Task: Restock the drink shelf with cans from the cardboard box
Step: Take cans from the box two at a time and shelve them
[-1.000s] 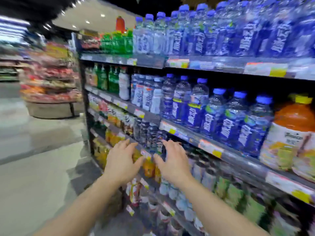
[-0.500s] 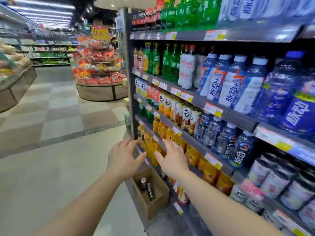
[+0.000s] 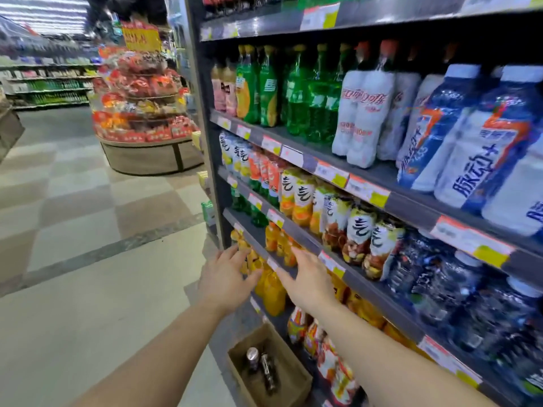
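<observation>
An open cardboard box (image 3: pixel 289 386) stands on the floor against the foot of the drink shelf (image 3: pixel 296 230). Two dark cans (image 3: pixel 261 367) lie inside it. My left hand (image 3: pixel 226 277) and my right hand (image 3: pixel 308 279) are stretched out in front of me, well above the box and level with the lower shelves of orange drink bottles (image 3: pixel 271 292). Both hands are empty with fingers spread, the palms facing each other.
The dark shelving on the right holds rows of bottles: green soda (image 3: pixel 299 92), white and blue sports drinks (image 3: pixel 458 136), juice bottles (image 3: pixel 299 198). A round display stand (image 3: pixel 144 118) of red packets stands in the aisle behind. Tiled floor (image 3: pixel 88 259) lies open to the left.
My view has swung left and down along the shelf, bringing the cardboard box closer and lower in view. Both hands stay raised, open and empty throughout.
</observation>
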